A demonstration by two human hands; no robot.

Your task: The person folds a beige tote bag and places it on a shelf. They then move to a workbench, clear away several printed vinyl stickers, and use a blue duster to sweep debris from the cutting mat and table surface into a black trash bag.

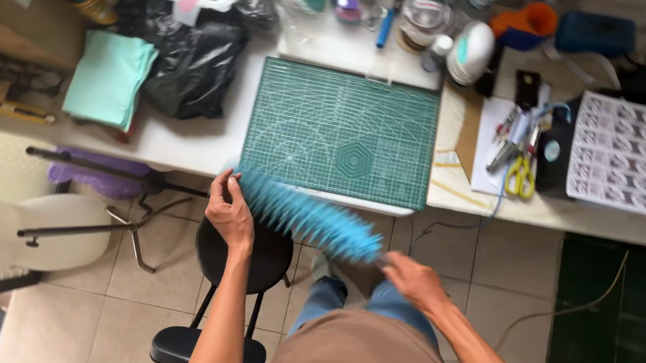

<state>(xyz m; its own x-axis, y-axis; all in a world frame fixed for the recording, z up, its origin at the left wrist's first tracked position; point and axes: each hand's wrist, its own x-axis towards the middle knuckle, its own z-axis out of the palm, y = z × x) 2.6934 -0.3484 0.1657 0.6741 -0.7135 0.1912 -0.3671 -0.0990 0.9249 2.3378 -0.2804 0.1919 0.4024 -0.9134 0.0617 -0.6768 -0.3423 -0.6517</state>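
- Fingers, left hand (230,215): curled shut round near end of blue pleated paper piece (308,216), thumb on top, pinching the stack of folds
- Fingers, right hand (410,278): closed on far end of same piece, grip partly blurred; exact finger placement can't be made out
- Blue pleated paper piece: long accordion/honeycomb-type form, stretched between both hands, held in air just in front of table edge (199,162), above black stool (243,259) and person's knees; slopes down from left hand to right
- Handling, judged: v. light, soft, springy lengthwise; folds likely crush or tear if squeezed mid-span; no slip risk, paper surface looks matt
- Where to hold, judged: at the two end faces only, flat pinch across the end stack; avoid the open ribs in the middle
- Nearby: green cutting mat (342,134) on table, just beyond the piece, not touching it
- Also on table: yellow-handled scissors (520,175) right of mat, folded pale-green sheets (110,78) and black plastic bag (192,62) left of mat
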